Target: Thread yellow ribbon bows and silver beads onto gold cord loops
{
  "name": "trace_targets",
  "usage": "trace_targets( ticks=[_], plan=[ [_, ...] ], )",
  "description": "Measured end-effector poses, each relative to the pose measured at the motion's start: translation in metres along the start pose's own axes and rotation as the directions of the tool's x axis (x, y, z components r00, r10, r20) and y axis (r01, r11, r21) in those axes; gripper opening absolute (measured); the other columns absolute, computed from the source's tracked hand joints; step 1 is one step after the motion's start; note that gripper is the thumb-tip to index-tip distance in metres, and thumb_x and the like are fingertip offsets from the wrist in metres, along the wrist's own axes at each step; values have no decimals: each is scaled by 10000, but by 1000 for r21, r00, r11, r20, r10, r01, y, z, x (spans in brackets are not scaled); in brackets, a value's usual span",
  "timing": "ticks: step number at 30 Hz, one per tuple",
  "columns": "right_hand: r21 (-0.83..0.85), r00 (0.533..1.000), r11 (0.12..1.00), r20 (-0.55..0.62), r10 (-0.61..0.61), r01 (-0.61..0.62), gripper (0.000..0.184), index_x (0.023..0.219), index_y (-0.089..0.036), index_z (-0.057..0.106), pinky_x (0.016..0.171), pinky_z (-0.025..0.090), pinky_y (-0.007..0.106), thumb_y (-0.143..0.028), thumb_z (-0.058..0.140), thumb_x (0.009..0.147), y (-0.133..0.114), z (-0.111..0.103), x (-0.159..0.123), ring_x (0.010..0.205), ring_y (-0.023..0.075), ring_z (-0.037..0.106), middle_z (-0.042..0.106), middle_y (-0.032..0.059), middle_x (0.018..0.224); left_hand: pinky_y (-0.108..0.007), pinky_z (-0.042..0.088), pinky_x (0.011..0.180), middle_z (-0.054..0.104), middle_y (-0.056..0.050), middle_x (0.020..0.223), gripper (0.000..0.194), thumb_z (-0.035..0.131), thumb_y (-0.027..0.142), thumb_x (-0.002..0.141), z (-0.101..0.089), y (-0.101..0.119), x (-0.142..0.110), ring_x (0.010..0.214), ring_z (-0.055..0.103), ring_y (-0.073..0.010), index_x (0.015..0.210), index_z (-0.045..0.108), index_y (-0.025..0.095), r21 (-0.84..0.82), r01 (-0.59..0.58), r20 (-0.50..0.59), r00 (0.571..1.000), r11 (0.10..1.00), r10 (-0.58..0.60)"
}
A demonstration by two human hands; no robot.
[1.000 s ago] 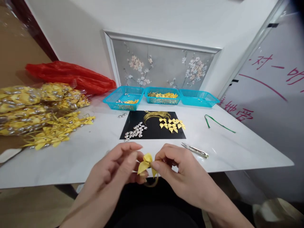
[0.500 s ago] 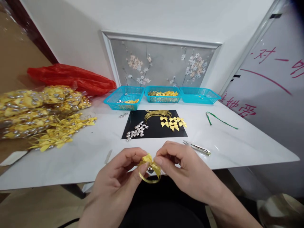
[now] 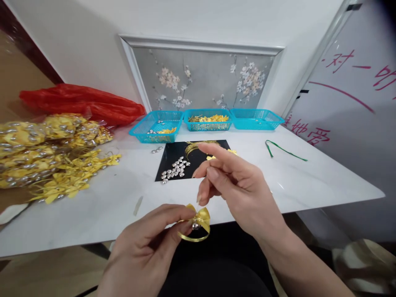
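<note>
Over the near edge of the white table, our left hand pinches a yellow bow between thumb and forefinger, with a silver bead just under its middle and a gold loop curving below. Our fingertips cover the bow's left part, so we cannot see how the loop is fastened there. Our right hand hides most of the loose bows on the black mat and part of the gold cords. At the left border, we lose some of the bagged bows.

We hold the left hand low, its thumb side toward us. The right one is raised above the bow, forefinger stretched leftward, thumb bent against the next finger; whether anything thin is gripped there, we cannot tell.
</note>
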State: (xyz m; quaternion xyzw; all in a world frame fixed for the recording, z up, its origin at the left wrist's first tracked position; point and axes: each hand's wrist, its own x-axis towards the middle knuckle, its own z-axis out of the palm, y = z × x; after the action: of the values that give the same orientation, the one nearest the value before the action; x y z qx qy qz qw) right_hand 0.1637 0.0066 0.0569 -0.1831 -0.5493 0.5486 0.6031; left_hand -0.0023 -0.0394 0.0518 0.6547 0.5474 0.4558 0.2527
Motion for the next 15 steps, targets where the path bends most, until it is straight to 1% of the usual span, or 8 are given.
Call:
trace_targets(
  ticks=[4,6,8,9,11,13,15],
  plan=[
    [-17,998,999,-32,-52,52,351,1165,-293,706,599,595,210,-90,500,964,7,2,6,601,56,656,669,-26,896,-108,547,571,791,65,681,143,703,251,755,3,-3,1,575,721,-125,717,799,350,0,16,13,1000,1000,-16],
    [-35,995,996,-60,-82,80,314,1113,-272,722,591,584,204,-97,504,968,11,4,8,589,51,650,672,-25,891,-115,550,544,792,53,667,122,709,263,751,2,-4,1,560,724,-133,718,801,337,-33,57,37,998,998,-56],
    [-78,993,993,-70,-92,86,274,1044,-243,727,598,572,204,-106,500,975,12,3,7,588,58,641,669,-28,824,-127,562,542,793,36,659,94,724,272,733,0,-6,0,558,732,-146,703,801,317,-64,109,55,993,992,-105],
    [-122,995,989,-52,-89,82,261,1015,-227,723,614,565,207,-106,494,978,11,1,5,596,65,636,659,-31,772,-131,568,543,795,28,659,77,736,272,717,-1,-6,-1,557,737,-153,700,803,307,-76,131,53,990,988,-127],
    [-256,998,965,25,-53,57,252,988,-199,705,652,548,208,-96,475,982,6,-4,-2,632,77,627,621,-36,697,-137,575,539,801,16,672,57,762,274,684,-3,-8,-2,554,743,-162,714,807,293,-99,168,22,986,981,-167],
    [-405,994,914,108,21,25,224,1005,-188,683,645,517,195,-96,480,979,-4,-10,-11,673,79,607,613,-25,752,-144,580,529,798,14,670,91,775,285,670,-4,-9,-3,542,741,-166,756,807,285,-138,192,-22,980,972,-197],
    [-512,983,859,164,83,13,147,1024,-197,661,623,488,186,-121,555,956,-12,-14,-21,708,77,587,621,-14,869,-150,584,532,790,15,665,95,775,292,680,-4,-9,-3,546,737,-164,770,797,276,-166,190,-36,979,968,-199]
  ],
)
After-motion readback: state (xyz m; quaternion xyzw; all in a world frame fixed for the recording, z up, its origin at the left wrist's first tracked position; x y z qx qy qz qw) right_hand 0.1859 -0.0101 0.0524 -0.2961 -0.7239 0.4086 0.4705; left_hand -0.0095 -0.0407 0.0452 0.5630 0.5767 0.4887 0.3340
